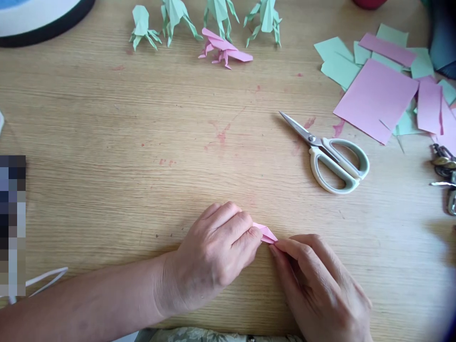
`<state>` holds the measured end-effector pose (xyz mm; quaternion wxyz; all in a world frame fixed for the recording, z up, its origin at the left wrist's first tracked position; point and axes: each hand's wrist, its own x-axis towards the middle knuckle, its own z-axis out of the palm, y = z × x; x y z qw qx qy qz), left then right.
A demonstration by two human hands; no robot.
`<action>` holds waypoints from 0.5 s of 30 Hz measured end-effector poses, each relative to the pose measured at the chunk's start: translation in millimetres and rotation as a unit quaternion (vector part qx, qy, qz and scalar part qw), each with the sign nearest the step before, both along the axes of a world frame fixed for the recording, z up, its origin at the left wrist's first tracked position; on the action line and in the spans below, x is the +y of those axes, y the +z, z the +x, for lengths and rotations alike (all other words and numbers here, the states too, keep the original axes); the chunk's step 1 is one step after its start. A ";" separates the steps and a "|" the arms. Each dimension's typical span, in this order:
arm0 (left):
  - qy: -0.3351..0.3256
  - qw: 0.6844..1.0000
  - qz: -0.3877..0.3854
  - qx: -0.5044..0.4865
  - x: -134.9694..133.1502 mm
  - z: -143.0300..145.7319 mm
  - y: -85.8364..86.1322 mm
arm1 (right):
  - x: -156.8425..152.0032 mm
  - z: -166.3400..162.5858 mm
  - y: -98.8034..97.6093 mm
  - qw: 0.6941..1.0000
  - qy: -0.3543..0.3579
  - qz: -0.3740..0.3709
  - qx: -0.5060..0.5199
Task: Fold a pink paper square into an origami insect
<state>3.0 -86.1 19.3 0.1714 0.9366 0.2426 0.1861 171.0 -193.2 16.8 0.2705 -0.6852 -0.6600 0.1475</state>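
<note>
A small folded strip of pink paper (268,233) is held between both hands close to the front edge of the table. My left hand (223,242) is closed around its left part, which the fingers hide. At the pointed right end, the thumb and forefinger of my right hand (317,280) pinch the tip. Creases show on the short stretch of paper between the hands. Beyond them to the right lie scissors (322,156) with pale green and white handles, blades nearly together, pointing to the upper left.
Several green folded paper figures (174,19) stand along the back, with a pink folded figure (226,47) before them. Pink and green paper pieces (375,99) lie piled at the right, above some keys (445,161). A white cable (50,274) lies at the left on the wooden table (124,142).
</note>
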 end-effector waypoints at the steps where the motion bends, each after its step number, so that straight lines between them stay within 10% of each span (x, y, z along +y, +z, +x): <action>1: -0.004 1.000 -0.004 0.002 -0.4 0.1 0.8 | 0.2 -0.5 -0.4 1.000 0.000 -0.001 0.004; 15: -0.008 0.996 -0.088 -0.019 -1.2 1.7 -3.4 | 5.6 -8.1 2.6 0.999 -0.022 -0.019 -0.036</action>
